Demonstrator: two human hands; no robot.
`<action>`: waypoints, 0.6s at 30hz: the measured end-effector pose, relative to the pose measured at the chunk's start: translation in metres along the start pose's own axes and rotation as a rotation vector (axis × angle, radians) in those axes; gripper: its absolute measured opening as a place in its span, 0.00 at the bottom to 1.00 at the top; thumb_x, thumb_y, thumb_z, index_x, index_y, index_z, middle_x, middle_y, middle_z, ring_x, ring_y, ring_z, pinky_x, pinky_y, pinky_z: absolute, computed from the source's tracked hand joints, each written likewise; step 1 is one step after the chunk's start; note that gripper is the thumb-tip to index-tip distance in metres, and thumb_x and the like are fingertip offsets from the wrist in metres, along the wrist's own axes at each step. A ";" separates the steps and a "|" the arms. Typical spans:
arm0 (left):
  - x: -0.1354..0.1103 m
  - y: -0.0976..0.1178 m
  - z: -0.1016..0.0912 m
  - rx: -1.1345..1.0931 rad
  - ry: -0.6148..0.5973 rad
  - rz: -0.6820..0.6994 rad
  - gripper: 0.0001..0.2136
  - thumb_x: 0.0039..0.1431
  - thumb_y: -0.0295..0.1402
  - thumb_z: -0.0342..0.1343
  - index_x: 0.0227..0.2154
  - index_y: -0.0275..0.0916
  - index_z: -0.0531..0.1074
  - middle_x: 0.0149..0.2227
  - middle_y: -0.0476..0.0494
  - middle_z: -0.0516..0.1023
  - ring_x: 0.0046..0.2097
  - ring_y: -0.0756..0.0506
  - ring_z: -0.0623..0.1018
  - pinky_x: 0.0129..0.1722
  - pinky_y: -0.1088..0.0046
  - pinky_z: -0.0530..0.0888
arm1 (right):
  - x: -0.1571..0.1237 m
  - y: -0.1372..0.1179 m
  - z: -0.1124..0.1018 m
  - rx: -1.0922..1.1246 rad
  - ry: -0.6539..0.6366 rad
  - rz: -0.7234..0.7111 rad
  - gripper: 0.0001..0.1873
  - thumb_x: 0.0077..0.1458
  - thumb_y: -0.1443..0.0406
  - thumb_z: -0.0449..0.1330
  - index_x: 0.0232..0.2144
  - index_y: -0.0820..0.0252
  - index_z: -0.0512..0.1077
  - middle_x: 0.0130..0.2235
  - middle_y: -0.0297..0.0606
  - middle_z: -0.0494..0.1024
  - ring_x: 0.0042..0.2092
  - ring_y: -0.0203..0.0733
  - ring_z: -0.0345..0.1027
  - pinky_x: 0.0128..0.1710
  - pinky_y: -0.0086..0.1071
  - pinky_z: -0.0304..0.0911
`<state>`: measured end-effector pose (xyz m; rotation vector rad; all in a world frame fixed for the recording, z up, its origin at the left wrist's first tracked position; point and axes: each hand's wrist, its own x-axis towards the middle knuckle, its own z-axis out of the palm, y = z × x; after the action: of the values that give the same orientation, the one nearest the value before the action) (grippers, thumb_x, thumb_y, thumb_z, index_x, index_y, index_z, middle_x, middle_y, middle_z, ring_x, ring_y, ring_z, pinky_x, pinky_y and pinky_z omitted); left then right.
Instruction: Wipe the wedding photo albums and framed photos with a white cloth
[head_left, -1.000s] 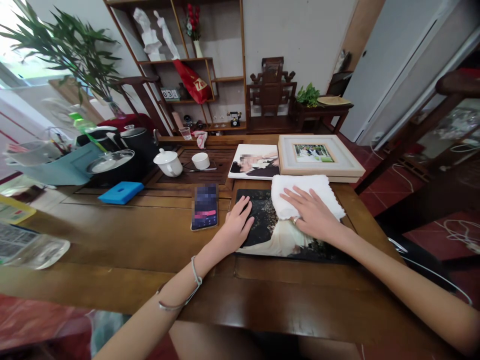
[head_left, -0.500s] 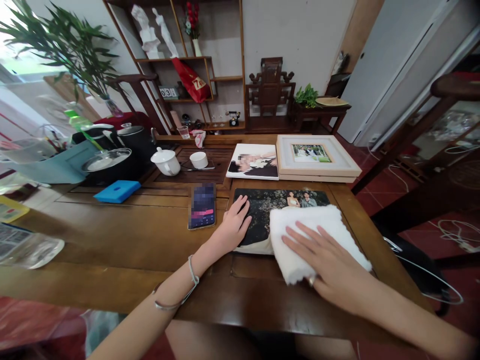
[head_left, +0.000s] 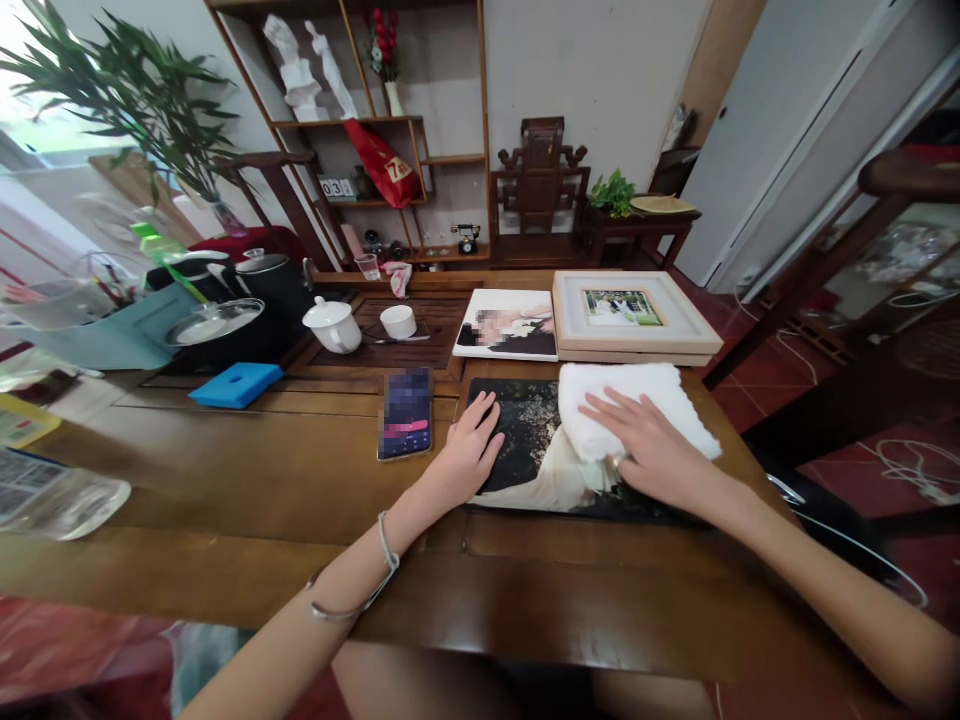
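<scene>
A dark photo panel (head_left: 517, 435) lies flat on the wooden table, showing part of a pale dress and speckled blossoms. My left hand (head_left: 474, 448) rests on its left edge with fingers spread and nothing in them. Over the panel's upper right part is a folded white towel (head_left: 675, 405), which hides the figures printed there. My right hand (head_left: 637, 435) holds the towel against the panel, fingers stretched across the top and thumb at the near edge. A phone (head_left: 406, 412) lies left of my left hand.
Behind the panel lie a white-edged photo print (head_left: 506, 325) and a light wooden picture frame (head_left: 634, 310). Further left are a white lidded cup (head_left: 333, 325), a small white cup (head_left: 398, 321), a blue box (head_left: 236, 384) and a black pot (head_left: 216, 330). The table (head_left: 300, 500) ends close to my body.
My right hand and the white towel have moved away from me, up the panel. More of the pale dress and lower edge shows, while the printed figures are now covered. My left hand stays put.
</scene>
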<state>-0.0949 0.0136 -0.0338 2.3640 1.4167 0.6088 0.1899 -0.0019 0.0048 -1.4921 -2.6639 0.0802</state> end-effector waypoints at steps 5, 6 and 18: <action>-0.001 0.000 0.001 -0.002 -0.010 -0.014 0.22 0.68 0.33 0.42 0.62 0.32 0.58 0.68 0.30 0.53 0.70 0.37 0.51 0.64 0.49 0.57 | -0.075 -0.056 0.004 -0.030 0.013 -0.151 0.47 0.40 0.75 0.51 0.66 0.58 0.53 0.68 0.39 0.54 0.69 0.56 0.37 0.62 0.63 0.47; -0.001 0.000 0.001 -0.005 -0.008 -0.013 0.22 0.68 0.33 0.42 0.62 0.32 0.58 0.68 0.30 0.53 0.70 0.37 0.51 0.64 0.48 0.57 | -0.084 -0.065 0.005 -0.033 0.017 -0.177 0.50 0.38 0.75 0.51 0.67 0.59 0.53 0.68 0.40 0.53 0.69 0.56 0.36 0.62 0.64 0.47; -0.001 -0.002 0.000 -0.008 -0.005 -0.003 0.21 0.68 0.34 0.42 0.62 0.35 0.59 0.68 0.32 0.53 0.70 0.38 0.51 0.65 0.48 0.56 | 0.024 -0.007 0.006 -0.012 0.037 0.022 0.38 0.51 0.70 0.51 0.66 0.58 0.55 0.68 0.43 0.54 0.69 0.56 0.41 0.64 0.61 0.40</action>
<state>-0.0967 0.0140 -0.0352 2.3554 1.4130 0.6062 0.1708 0.0150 0.0003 -1.5120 -2.6241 0.0374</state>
